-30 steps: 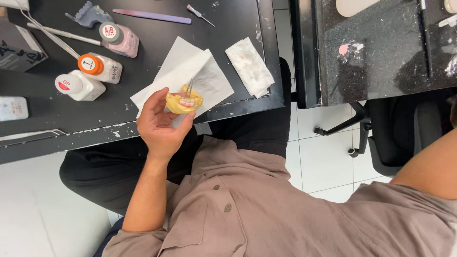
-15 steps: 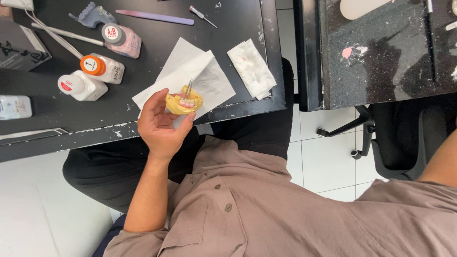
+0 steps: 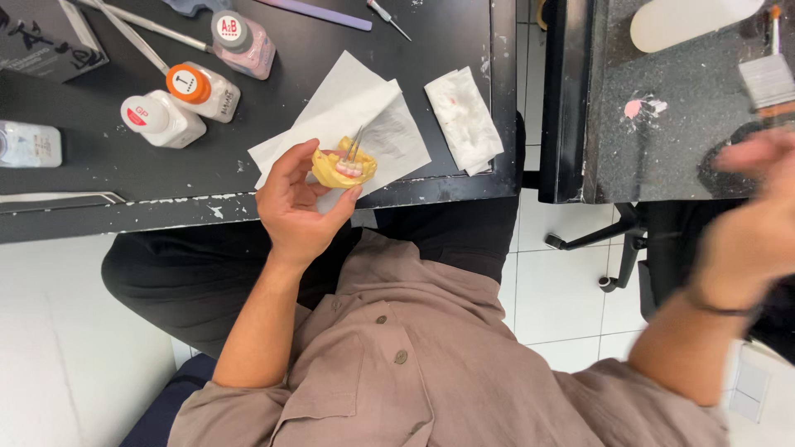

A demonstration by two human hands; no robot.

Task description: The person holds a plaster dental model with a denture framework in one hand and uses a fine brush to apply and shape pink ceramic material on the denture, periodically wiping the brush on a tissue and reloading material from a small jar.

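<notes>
Holding: your left hand (image 3: pixel 298 211) is curled around a small yellow stone dental model with pink gum and a row of white teeth (image 3: pixel 344 168), thumb on its near-left side and fingertips under its right edge.
Model position: you have it lifted just over the front edge of the black worktop (image 3: pixel 273 211), above a sheet of white tissue paper (image 3: pixel 377 108), directly in front of your chest.
Model axis: its long side runs roughly left to right across your palm, with the tooth row facing up and away from you.
Instrument: a thin metal tool with two fine prongs (image 3: pixel 354 145) stands up out of the tooth row, leaning slightly away from you; nothing but the model appears to support it.
Right hand: your right hand (image 3: pixel 758 211) is far off to your right, in front of a second speckled dark counter (image 3: pixel 687 124); it is motion-blurred, so you cannot tell whether it is open or closed, and no object shows in it.
Nearer hand: the left alone touches the model; the right is well apart from it, so the model lies to the left of your right hand.
Around: a folded white gauze pad with faint pink stains (image 3: pixel 464 120) lies just right of the tissue; three small white bottles with coloured caps (image 3: pixel 186 91) stand to the left, well apart from the model.
</notes>
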